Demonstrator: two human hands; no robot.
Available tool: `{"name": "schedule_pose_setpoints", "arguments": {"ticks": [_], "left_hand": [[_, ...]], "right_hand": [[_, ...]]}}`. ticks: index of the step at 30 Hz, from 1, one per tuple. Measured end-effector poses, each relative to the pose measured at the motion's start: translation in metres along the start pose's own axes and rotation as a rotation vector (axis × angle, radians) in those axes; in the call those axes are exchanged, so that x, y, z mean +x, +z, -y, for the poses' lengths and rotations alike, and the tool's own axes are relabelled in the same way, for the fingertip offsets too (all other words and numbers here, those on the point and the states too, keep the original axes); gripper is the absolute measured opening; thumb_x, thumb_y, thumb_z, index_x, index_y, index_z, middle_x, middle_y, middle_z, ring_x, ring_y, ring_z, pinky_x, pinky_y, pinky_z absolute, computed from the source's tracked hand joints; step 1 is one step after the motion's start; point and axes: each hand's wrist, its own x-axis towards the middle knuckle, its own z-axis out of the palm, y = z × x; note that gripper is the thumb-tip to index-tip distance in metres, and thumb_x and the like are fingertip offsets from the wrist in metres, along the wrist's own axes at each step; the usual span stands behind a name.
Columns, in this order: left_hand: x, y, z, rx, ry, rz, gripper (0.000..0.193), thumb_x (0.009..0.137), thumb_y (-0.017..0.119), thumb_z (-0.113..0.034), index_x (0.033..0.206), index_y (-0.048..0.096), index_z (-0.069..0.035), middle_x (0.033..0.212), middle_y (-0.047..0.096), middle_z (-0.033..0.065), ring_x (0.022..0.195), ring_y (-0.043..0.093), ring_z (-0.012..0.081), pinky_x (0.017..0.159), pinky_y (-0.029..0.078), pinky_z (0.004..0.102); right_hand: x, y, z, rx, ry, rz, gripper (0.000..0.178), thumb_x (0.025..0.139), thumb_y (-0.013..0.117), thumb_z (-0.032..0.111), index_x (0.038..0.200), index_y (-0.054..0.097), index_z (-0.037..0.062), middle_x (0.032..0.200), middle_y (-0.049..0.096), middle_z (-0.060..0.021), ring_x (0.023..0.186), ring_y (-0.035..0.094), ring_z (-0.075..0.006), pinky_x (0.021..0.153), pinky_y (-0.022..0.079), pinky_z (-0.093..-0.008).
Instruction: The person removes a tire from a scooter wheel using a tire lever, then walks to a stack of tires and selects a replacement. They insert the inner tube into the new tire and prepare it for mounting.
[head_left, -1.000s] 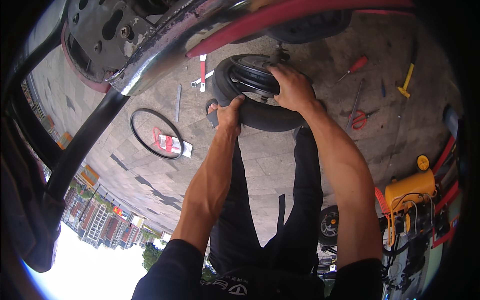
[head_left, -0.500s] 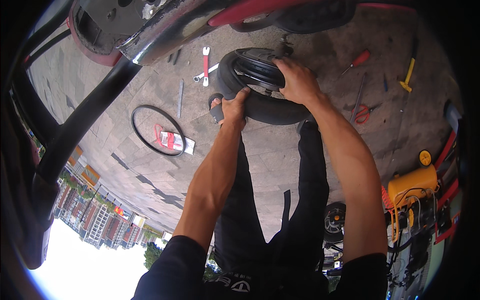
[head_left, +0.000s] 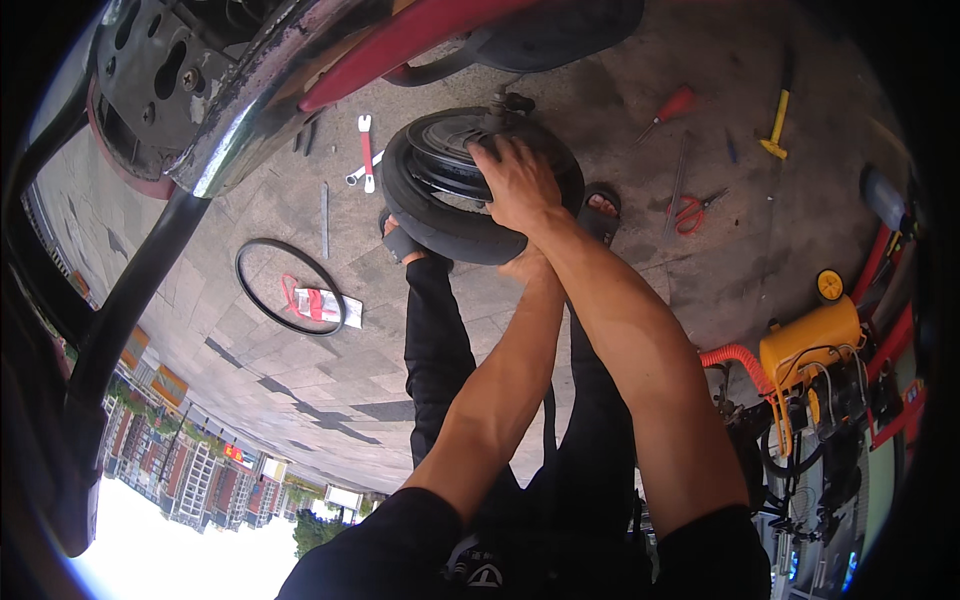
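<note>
Right hand [head_left: 520,188] gripping wheel rim [head_left: 440,181]; left hand [head_left: 526,265] mostly hidden under tyre [head_left: 440,230], grip unclear. Uneven hold could tip tyre.

- Outdoors on grey paving [head_left: 180,262], crossed by a broken strip of dark tiles [head_left: 282,388]
- Stained kinda darker toward upper right
- Got reddish-and-white buildings [head_left: 190,470] way off at lower left, trees [head_left: 318,532] beside them
- Blown-out white sky [head_left: 190,542], bright daylight

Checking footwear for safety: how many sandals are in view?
2: the left sandal, at the lower left of the tire, and the right sandal, to the tire's right. Both are partly covered.
</note>
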Motion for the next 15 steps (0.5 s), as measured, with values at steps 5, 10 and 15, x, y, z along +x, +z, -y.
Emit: {"name": "schedule_pose_setpoints", "arguments": {"ticks": [5, 10, 15], "left_hand": [[0.005, -0.01, 0.001, 0.008, 0.055, -0.085, 0.031, 0.093, 0.062, -0.015, 0.121, 0.061, -0.001, 0.12, 0.063, 0.011, 0.109, 0.062, 0.0271, 0.095, 0.053, 0.0438], [0.019, 0.0, -0.007, -0.392, 0.004, 0.002, 0.031, 0.086, 0.067, -0.001, 0.117, 0.062, -0.002, 0.115, 0.064, 0.0091, 0.102, 0.063, 0.0261, 0.088, 0.056, 0.0425], [0.005, 0.01, -0.003, 0.334, 0.186, -0.191, 0.038, 0.078, 0.076, 0.008, 0.111, 0.062, -0.005, 0.112, 0.066, 0.0075, 0.096, 0.064, 0.0247, 0.084, 0.057, 0.0391]], "right_hand": [[-0.004, -0.001, -0.006, 0.03, -0.022, 0.04, 0.079, 0.071, 0.08, 0.014, 0.141, 0.045, 0.0193, 0.14, 0.046, -0.0218, 0.132, 0.044, -0.0412, 0.101, 0.041, -0.0602], [0.005, -0.009, -0.013, 0.075, -0.032, 0.055, 0.072, 0.072, 0.077, 0.011, 0.137, 0.049, 0.0173, 0.134, 0.051, -0.0215, 0.127, 0.049, -0.0416, 0.098, 0.042, -0.0633], [0.009, -0.017, -0.01, 0.09, -0.043, 0.058, 0.067, 0.072, 0.075, 0.008, 0.134, 0.051, 0.0159, 0.126, 0.055, -0.0216, 0.122, 0.053, -0.0417, 0.093, 0.046, -0.061]]}}
